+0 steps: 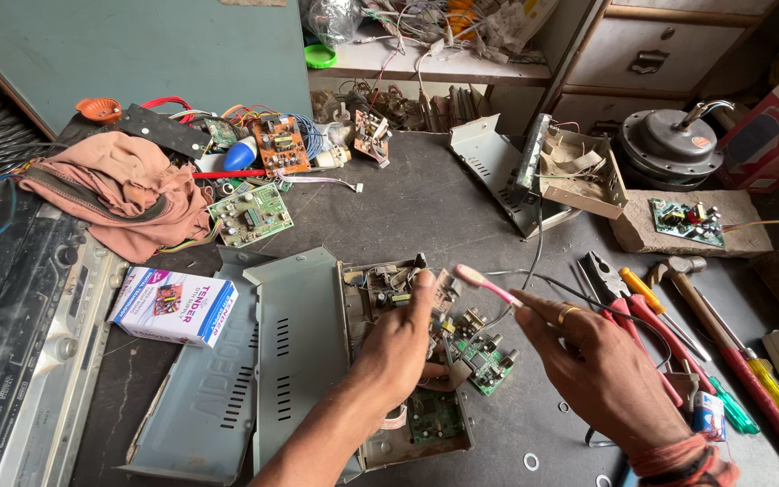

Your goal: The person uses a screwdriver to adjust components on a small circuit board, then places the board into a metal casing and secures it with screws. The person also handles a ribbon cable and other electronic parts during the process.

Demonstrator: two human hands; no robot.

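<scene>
My left hand [398, 347] rests on an opened grey metal device case [299, 334] and holds up a small green circuit board [484, 356] at its edge, thumb raised. My right hand [601, 370], with a ring on one finger and red threads at the wrist, grips a pink toothbrush [487, 285] whose head points left, just above the boards inside the case. Another green board [435, 417] lies in the case's lower part.
Pliers [610, 280], screwdrivers [651, 298] and a hammer [687, 271] lie at the right. A small white box [173, 307], a peach cloth [119, 189], loose circuit boards [250, 215], another opened metal case [534, 171] and a fan motor [673, 144] surround the work spot.
</scene>
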